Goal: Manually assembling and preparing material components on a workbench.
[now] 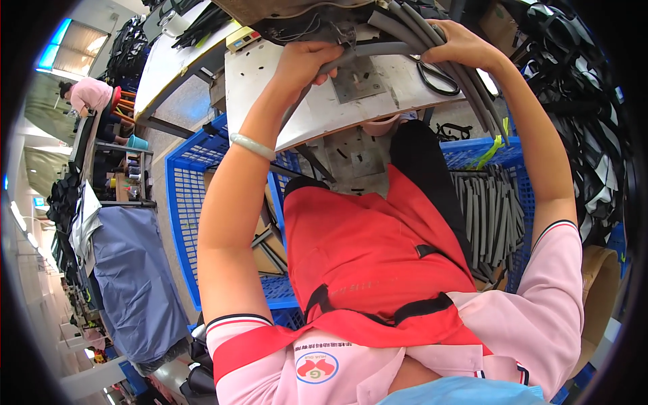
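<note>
My left hand is closed around one end of a grey foam tube, close beside the needle area of a sewing machine. From there the tube runs right across the white worktable. My right hand grips it farther along, thumb and fingers curled round it. Under and beside my right hand lies a bundle of similar grey tubes, which hangs over the table's right edge. A metal plate is set in the tabletop below the tube. My left fingertips are partly hidden.
Blue plastic crates stand on both sides of my legs; the right one holds many grey tubes. A black loop lies on the table's right side. Black straps are heaped at right. Another person works far left.
</note>
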Tool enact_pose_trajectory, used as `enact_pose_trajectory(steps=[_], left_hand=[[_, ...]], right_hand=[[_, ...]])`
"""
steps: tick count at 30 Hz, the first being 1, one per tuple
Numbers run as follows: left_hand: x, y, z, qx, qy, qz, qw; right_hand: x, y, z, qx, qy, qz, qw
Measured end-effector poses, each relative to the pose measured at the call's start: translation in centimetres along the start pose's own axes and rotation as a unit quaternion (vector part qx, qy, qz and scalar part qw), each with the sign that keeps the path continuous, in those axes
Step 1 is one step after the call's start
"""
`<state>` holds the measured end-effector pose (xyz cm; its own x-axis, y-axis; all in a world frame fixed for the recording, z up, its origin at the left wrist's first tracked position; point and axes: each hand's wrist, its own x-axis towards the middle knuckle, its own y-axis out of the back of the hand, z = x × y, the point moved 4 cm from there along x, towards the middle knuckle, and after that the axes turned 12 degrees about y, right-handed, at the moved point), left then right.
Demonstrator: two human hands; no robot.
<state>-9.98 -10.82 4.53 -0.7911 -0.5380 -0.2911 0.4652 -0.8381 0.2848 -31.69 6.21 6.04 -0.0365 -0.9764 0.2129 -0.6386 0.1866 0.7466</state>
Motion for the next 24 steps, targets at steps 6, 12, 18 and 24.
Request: enact_pose_trajectory(steps=[6,12,18,24], left_hand=[[1.2,2.4,-4.3,-0.109,-0.008,0.101,0.989],[-1.1,2.4,-10.4,0.107,0.02,0.212,0.971],[-1.5,1.3,-11.0,0.1,-0.027,0.25,0.963],[-1.9,1.0,-11.1,0.163,-0.05,0.28,0.945]], right_hand=[[-4.8,0.3,1.8,0.18,-0.052,0.113,0.976],[-19.1,-6.7,8.1,0.51,-0.129,0.283,0.802],[-31.8,-16.1,10.9,0.635,-0.218,0.461,0.58],[-41.2,-20.3,14.9,0.373,-0.426,0.31,0.764]])
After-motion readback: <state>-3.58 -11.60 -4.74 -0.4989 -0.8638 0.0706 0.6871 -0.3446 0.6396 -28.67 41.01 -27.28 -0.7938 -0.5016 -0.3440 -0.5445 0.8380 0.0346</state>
